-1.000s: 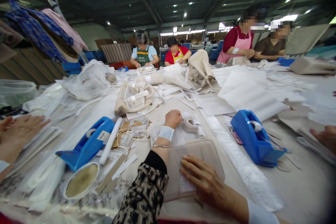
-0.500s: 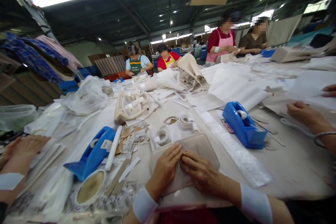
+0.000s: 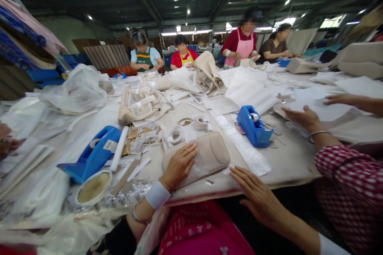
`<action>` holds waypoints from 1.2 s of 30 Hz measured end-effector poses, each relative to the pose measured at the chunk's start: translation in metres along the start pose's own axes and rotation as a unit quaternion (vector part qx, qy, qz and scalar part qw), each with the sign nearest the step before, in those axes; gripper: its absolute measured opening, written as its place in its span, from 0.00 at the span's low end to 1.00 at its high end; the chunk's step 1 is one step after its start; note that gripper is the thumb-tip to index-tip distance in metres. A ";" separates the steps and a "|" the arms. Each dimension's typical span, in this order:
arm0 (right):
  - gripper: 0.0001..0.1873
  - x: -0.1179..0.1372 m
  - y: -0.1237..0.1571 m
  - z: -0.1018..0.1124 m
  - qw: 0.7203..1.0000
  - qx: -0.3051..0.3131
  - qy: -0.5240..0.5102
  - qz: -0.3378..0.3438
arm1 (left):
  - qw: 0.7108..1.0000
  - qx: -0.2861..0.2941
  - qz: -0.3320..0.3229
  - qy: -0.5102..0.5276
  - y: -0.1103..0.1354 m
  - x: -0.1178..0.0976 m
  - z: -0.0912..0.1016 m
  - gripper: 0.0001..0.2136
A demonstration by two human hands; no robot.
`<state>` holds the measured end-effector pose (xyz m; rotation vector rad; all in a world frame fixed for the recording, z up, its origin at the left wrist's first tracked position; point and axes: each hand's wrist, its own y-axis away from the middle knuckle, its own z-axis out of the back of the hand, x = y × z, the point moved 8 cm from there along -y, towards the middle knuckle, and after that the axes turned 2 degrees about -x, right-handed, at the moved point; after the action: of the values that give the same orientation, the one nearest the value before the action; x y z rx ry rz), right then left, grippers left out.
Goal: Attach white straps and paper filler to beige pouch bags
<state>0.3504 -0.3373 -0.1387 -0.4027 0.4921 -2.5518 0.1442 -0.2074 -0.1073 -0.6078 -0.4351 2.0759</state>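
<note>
A flat beige bag [image 3: 214,149] with rounded corners lies at the table's front edge. Thin clear film or plastic covers part of it. My left hand [image 3: 181,164] rests on the bag's left half, palm down, fingers stretched out flat. Off the bag's lower right corner, my right hand [image 3: 260,195] hovers near the table edge, its fingers apart and nothing in them. Just behind the bag sit rolls of white tape [image 3: 175,136]. Left of it are a heap of tags with strings [image 3: 145,137] and a large tape roll [image 3: 94,187].
Blue tape dispensers stand left [image 3: 97,149] and right [image 3: 254,127]. A white plastic strip [image 3: 239,147] runs beside the right one. Another beige bag [image 3: 139,105] lies farther back. A co-worker's hands [image 3: 303,119] handle white sheets at right; several people work across the table.
My right hand has left the bag and moved right, opening. My left hand has flattened out on the bag. The view has shifted, and the co-worker's hands at right have moved.
</note>
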 end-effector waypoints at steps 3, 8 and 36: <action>0.24 -0.007 0.008 -0.003 0.996 -0.081 -0.032 -0.003 | 1.000 -0.008 0.005 0.008 0.000 0.001 0.002 0.22; 0.12 0.001 0.001 0.007 0.986 -0.147 -0.064 0.045 | 1.000 -0.010 0.011 0.025 0.000 0.002 0.004 0.21; 0.14 0.097 -0.039 -0.032 0.959 -0.058 -0.211 0.178 | 0.997 -0.006 0.023 0.074 -0.001 0.011 0.007 0.20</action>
<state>0.2421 -0.3486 -0.1334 -0.8008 0.4996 -2.0219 0.1357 -0.1982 -0.1038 -0.7792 -0.3523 2.0569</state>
